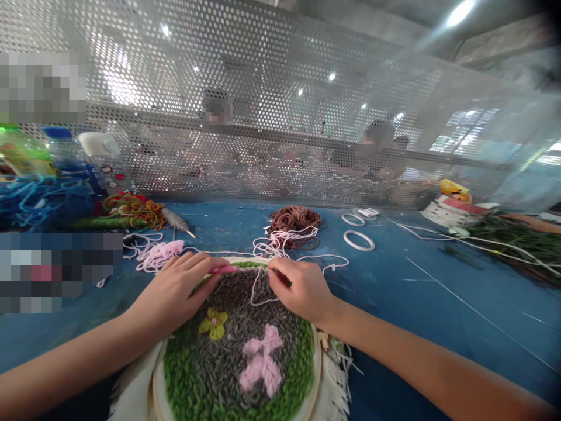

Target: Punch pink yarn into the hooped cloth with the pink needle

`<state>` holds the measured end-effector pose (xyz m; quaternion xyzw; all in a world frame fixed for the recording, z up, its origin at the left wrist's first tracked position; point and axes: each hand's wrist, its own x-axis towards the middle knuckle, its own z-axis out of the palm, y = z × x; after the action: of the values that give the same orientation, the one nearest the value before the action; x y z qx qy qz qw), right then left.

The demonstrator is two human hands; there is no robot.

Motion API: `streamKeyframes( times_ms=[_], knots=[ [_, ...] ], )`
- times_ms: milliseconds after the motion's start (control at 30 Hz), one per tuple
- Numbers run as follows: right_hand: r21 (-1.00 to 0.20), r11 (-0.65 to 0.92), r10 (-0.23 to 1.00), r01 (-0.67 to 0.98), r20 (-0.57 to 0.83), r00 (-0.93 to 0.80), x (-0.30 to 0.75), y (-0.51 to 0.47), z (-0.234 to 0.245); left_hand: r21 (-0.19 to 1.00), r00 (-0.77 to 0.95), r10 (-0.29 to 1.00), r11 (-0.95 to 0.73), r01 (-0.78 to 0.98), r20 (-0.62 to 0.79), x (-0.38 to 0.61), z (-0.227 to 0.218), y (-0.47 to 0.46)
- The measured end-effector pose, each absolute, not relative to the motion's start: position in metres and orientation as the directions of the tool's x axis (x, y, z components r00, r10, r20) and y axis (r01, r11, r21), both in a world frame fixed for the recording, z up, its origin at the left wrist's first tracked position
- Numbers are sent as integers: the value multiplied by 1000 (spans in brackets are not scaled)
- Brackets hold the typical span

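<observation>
Nearest the camera, a tufted green-and-grey yarn panel point(210, 356) is framed by a round, pale wooden hoop point(318, 362) at the blue desk point(394, 280). At its far edge, a slender pink tool point(227, 269) is held in the closed grip of the left hand point(179, 287); pale pink yarn point(263, 303) is pinched in that of the right hand point(304, 289).

Left hand point(186, 286) and right hand point(302, 289), near each other
Forearms point(83, 356) angle inward; left fingers point(199, 264) bend, gripping; right fingers point(280, 273) curl, pinching.

One head-worn camera is facing forward and down, near the hooped embroidery point(234, 342) at lower centre, perforated screen point(263, 70) filling the top.
</observation>
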<state>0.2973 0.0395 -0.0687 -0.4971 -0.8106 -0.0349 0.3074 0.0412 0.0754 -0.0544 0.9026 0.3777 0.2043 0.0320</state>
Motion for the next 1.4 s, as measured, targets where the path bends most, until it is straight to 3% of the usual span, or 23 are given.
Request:
streamKeyframes(
  times_ms=[333,600,900,1067,1267,1400],
  knots=[
    [-182,570,740,801,537,-404,298,40,-71,225,653,683,-728,648,327,44,-57,78],
    [21,669,657,743,450,-605,284,23,-63,103,728,564,-812,575,390,53,-57,56],
    [-259,632,749,731,446,-490,273,13,-56,24,735,529,-818,575,425,52,-64,54],
    [-303,630,762,715,417,-495,275,17,-57,-12,730,519,-811,584,443,50,-64,54],
    [-307,509,839,804,388,-382,276,20,-50,-87,736,453,-821,564,504,50,-64,52],
    [-397,520,842,756,387,-376,275,16,-48,-90,734,472,-809,581,489,49,-65,51]
  ],
)
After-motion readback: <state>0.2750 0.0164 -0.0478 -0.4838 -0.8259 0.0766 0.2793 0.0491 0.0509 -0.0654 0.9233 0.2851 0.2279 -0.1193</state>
